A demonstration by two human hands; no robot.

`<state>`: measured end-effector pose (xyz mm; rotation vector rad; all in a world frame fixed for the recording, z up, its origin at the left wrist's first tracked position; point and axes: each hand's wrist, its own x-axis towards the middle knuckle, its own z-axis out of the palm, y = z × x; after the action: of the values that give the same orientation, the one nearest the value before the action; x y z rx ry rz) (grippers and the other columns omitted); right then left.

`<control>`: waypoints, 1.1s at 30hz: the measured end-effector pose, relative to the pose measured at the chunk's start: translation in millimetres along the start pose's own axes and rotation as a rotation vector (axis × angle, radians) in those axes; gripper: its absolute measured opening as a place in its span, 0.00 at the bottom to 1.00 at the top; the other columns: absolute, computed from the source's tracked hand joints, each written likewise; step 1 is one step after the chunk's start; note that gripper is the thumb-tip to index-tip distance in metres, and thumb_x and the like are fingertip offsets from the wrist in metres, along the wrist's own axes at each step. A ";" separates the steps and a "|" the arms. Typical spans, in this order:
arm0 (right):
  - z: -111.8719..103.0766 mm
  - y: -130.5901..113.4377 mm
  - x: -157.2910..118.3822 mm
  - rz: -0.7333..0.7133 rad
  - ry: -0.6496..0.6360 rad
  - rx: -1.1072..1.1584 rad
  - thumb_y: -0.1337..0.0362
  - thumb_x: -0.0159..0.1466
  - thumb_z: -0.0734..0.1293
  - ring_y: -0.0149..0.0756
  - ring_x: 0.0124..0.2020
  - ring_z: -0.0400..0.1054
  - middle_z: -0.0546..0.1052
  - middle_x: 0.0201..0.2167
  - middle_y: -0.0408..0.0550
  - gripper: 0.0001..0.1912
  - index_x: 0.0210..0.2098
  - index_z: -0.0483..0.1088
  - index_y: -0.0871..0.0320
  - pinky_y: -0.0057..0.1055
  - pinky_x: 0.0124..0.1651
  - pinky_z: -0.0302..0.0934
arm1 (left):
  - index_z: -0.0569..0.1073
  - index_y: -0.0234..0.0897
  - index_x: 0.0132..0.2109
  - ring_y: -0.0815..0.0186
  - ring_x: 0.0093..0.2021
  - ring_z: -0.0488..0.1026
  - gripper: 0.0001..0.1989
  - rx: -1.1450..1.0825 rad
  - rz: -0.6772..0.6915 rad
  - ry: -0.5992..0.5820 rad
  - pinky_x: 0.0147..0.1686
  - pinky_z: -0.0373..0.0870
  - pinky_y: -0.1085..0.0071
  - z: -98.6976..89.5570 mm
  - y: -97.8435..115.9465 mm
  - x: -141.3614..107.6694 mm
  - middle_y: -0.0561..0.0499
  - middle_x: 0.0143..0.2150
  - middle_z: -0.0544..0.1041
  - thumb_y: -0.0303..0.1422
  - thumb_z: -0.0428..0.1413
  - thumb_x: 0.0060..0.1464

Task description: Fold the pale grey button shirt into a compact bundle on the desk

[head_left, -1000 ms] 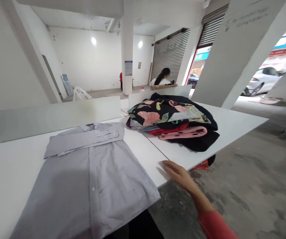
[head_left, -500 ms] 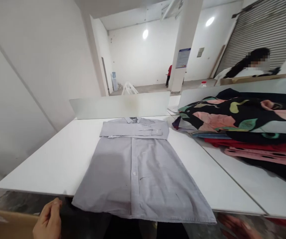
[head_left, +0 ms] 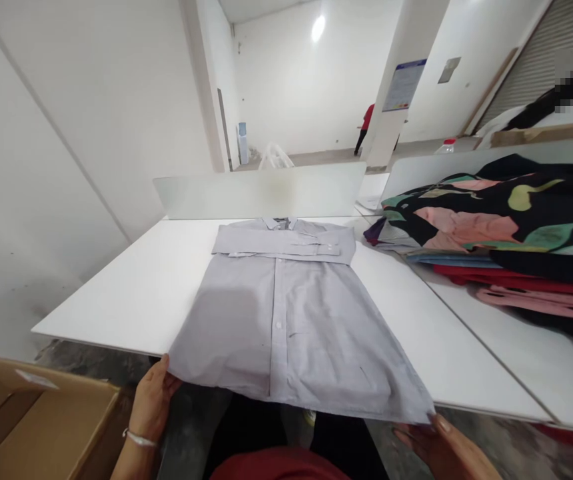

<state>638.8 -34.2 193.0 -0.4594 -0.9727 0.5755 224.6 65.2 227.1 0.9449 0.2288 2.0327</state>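
Observation:
A light grey button-up shirt (head_left: 226, 313) lies front side up on the white table (head_left: 111, 293). Its collar points to the far edge, and both sleeves are folded across the chest. The hem hangs over the near edge. My left hand (head_left: 154, 390) pinches the hem's left corner, with a thin band round the wrist. At the right corner of the hem, my right hand (head_left: 441, 443) grips the cloth between thumb and fingers; some of its fingers are under the fabric.
A pile of folded clothes (head_left: 471, 227) stands on the table's right side. A low frosted divider (head_left: 216, 197) runs along the back. An open cardboard box (head_left: 46, 427) is at the lower left. Beyond the divider are a person (head_left: 516, 120) and a figure in red (head_left: 366, 123).
Both hands have come up to the shirt's hem and taken hold of its two lower corners. The view has tilted downward, showing more of the cardboard box.

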 end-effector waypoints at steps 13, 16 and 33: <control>12.4 -21.6 -12.5 -0.067 0.029 -0.091 0.54 0.41 0.72 0.39 0.29 0.69 0.73 0.26 0.47 0.15 0.23 0.70 0.58 0.35 0.31 0.68 | 0.71 0.36 0.37 0.65 0.28 0.72 0.15 -0.059 -0.084 -0.044 0.27 0.72 0.69 7.4 1.5 -2.1 0.52 0.31 0.76 0.36 0.58 0.40; 12.3 -20.1 -12.5 -0.099 0.079 -0.054 0.56 0.42 0.72 0.35 0.27 0.68 0.72 0.26 0.44 0.15 0.25 0.68 0.57 0.31 0.29 0.67 | 0.70 0.35 0.36 0.66 0.27 0.72 0.15 -0.048 -0.089 -0.061 0.26 0.71 0.70 8.9 0.0 -1.2 0.52 0.30 0.75 0.36 0.60 0.38; -19.5 -16.7 -16.8 -0.230 0.358 -0.401 0.54 0.39 0.72 0.30 0.29 0.67 0.73 0.29 0.42 0.22 0.33 0.70 0.55 0.26 0.32 0.64 | 0.68 0.33 0.34 0.64 0.28 0.71 0.18 0.340 0.243 -0.007 0.31 0.70 0.67 -32.8 -6.5 3.4 0.49 0.28 0.72 0.40 0.60 0.36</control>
<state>652.5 -59.8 182.9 -0.7667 -0.7797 0.0793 204.8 77.6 203.0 1.2384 0.4881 2.2553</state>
